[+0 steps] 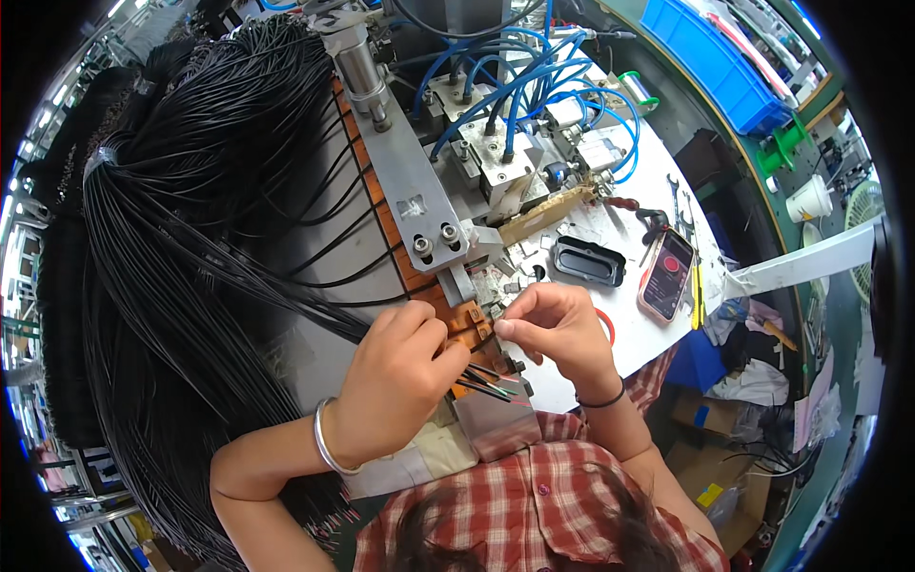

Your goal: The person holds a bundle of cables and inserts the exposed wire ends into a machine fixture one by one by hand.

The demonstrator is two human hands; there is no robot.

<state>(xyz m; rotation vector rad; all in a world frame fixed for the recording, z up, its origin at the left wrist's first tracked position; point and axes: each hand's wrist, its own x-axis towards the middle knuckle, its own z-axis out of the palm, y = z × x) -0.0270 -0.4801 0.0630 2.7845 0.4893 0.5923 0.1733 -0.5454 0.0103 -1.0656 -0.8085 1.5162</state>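
Observation:
My left hand (396,377) is closed around several black cables (488,379), whose stripped ends show pink, white and green wires below its fingers. Thumb and forefinger of my right hand (560,334) pinch together at the side of an orange fixture block (467,324). A short dark length like a cable end runs to those fingertips; its tip is hidden. Above both hands, a grey metal plate (405,181) with bolts and a cylinder lies over a long orange strip (381,205), with single black cables running out to the left.
A large bundle of black cables (181,229) fills the left side. Blue air hoses (519,81) rise from metal blocks at the back. On the white tabletop are a black tray (588,261), a phone (666,275) and wrenches (681,205). A blue crate (715,67) stands back right.

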